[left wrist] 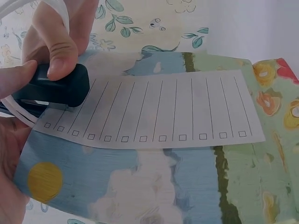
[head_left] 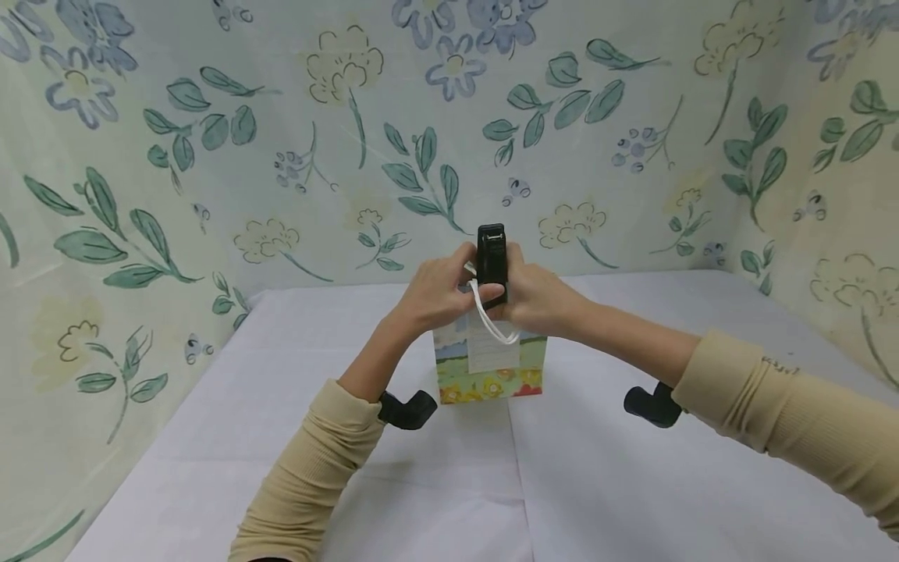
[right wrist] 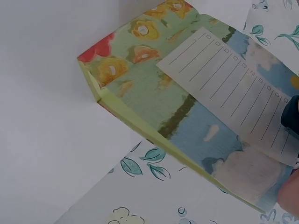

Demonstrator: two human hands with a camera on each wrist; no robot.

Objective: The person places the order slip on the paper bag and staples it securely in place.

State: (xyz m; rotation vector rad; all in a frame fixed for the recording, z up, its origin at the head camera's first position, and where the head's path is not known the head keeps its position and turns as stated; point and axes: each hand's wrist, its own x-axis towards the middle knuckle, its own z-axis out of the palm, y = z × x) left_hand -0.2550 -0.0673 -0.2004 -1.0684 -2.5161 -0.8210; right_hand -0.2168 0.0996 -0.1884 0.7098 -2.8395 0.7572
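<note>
A black stapler stands at the top of a painted paper gift bag, its jaws over the upper end of a lined checklist paper lying against the bag. From the left, my left hand grips the stapler, its thumb laid across the body. My right hand holds the stapler from the other side, with a thumb pressed on its head in the left wrist view. White cord handles loop down beside the left thumb. The fingers behind the stapler are mostly hidden.
A white cloth covers the table beneath the bag. Flower-printed fabric hangs close behind and along the sides. Black wrist mounts stick out below both forearms.
</note>
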